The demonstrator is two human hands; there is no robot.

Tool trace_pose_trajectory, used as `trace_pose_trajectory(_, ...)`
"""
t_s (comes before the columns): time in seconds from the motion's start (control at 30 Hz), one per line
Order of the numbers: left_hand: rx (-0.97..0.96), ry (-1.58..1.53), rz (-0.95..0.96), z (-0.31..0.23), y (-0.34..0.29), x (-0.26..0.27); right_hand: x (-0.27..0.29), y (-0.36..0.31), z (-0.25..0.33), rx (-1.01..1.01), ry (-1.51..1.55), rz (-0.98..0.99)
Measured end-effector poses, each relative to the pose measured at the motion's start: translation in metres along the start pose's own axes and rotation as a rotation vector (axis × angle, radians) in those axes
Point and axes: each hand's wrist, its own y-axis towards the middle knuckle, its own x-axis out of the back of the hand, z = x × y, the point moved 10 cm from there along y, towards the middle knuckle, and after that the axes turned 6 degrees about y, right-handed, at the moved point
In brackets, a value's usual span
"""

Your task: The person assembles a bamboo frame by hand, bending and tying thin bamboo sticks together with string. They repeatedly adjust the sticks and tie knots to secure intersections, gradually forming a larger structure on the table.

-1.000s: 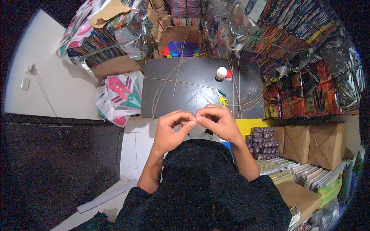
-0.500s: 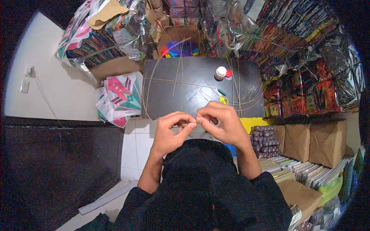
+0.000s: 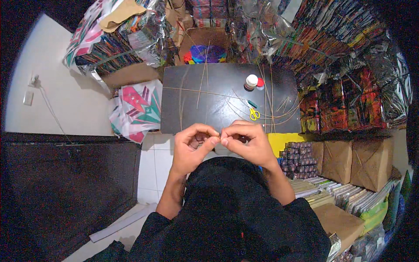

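My left hand (image 3: 194, 148) and my right hand (image 3: 246, 142) meet at the fingertips in front of the table's near edge. Both are closed in a pinch, with a small tan bit showing between them. It looks like the end of a thin stick, mostly hidden by the fingers. A faint, blurred thin stick (image 3: 181, 102) rises over the table just beyond my left hand. Past my right hand lie yellow-handled scissors (image 3: 254, 114) and a small dark green object (image 3: 252, 104).
Several thin sticks (image 3: 200, 92) lie across the dark table (image 3: 183, 78). A white-capped bottle (image 3: 252, 81) stands by a red round piece (image 3: 260, 82). Printed sheets (image 3: 139, 109) hang at the left; wrapped stacks (image 3: 340, 98) and brown boxes (image 3: 371, 163) line the right.
The curved thin stick that bowed over the table's left side now appears straighter and fainter. My hands stay pinched together, shifted slightly left.
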Motion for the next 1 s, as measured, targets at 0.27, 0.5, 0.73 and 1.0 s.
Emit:
trace_pose_trajectory(0.27, 0.044, -0.021, 0.02, 0.001, 0.005, -0.005, 0.013, -0.005, 0.003, 0.02, -0.063, -0.127)
trace_pose_trajectory(0.5, 0.006, 0.053, -0.109, -0.003, 0.01, -0.003, 0.022, -0.017, -0.044, -0.164, 0.175, -0.329)
trace_pose_trajectory(0.73, -0.014, 0.088, -0.128, -0.007, 0.011, -0.011, 0.007, -0.016, -0.039, -0.205, 0.309, -0.337)
trace_pose_trajectory(1.0, -0.021, 0.106, -0.135, -0.001, 0.007, -0.012, 0.007, -0.019, -0.043, -0.149, 0.266, -0.368)
